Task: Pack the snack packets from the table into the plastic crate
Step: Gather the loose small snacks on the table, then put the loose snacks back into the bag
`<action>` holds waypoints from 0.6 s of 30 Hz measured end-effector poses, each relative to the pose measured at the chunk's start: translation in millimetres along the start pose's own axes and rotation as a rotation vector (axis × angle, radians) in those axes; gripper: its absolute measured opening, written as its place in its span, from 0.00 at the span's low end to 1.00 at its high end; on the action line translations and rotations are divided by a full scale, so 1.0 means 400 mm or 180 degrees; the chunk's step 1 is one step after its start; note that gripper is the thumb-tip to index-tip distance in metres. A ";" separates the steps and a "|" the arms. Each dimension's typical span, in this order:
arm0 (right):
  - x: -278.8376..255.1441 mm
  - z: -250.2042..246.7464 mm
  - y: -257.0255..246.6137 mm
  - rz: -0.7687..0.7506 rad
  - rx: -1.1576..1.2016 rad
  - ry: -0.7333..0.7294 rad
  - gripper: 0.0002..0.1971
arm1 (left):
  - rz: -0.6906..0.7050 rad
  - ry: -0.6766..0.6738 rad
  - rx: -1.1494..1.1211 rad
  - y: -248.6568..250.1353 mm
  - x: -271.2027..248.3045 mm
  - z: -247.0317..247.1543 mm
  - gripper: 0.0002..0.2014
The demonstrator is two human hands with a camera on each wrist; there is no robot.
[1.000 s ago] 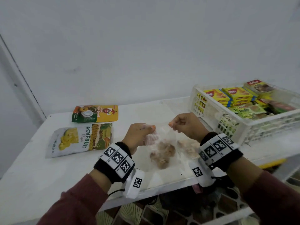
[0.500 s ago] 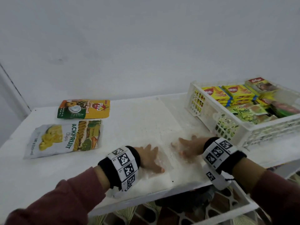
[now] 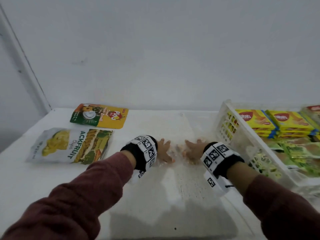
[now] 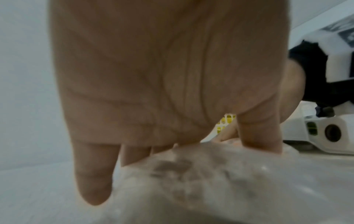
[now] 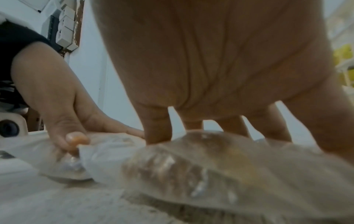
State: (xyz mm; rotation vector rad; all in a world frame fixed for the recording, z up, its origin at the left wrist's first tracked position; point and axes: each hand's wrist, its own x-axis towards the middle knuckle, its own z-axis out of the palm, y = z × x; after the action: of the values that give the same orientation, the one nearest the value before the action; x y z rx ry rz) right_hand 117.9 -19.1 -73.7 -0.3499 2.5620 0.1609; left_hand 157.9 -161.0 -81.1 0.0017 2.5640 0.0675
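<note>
Left hand (image 3: 164,151) and right hand (image 3: 192,150) lie flat, fingers spread, pressing clear snack bag (image 5: 210,163) directly beneath both palms; long axis runs hand-to-hand. Crate (image 3: 242,135) just beside right hand.

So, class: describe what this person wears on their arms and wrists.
Both arms have dark maroon sleeves. Each wrist carries a black band covered with white tiles printed with black square markers, plus a white camera unit beneath. A thin black cable shows at the right wrist. The hands are bare.
</note>
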 end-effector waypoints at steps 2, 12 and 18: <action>0.023 -0.011 0.009 -0.0005 -0.0062 0.0023 0.33 | -0.0051 0.0067 -0.0132 0.006 0.021 -0.007 0.41; 0.036 -0.027 -0.003 -0.0089 -0.0068 0.0105 0.31 | -0.0045 0.0233 -0.0582 -0.013 0.015 -0.027 0.39; 0.010 -0.117 -0.121 -0.0512 0.0392 0.0895 0.32 | -0.0266 0.1154 -0.1490 -0.141 -0.071 -0.053 0.33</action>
State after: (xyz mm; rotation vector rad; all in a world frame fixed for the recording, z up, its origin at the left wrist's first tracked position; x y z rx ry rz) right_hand 104.8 -74.8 -38.4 -0.5636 2.7870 -0.1136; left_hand 170.7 -218.9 -50.5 -0.3218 2.8374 0.6894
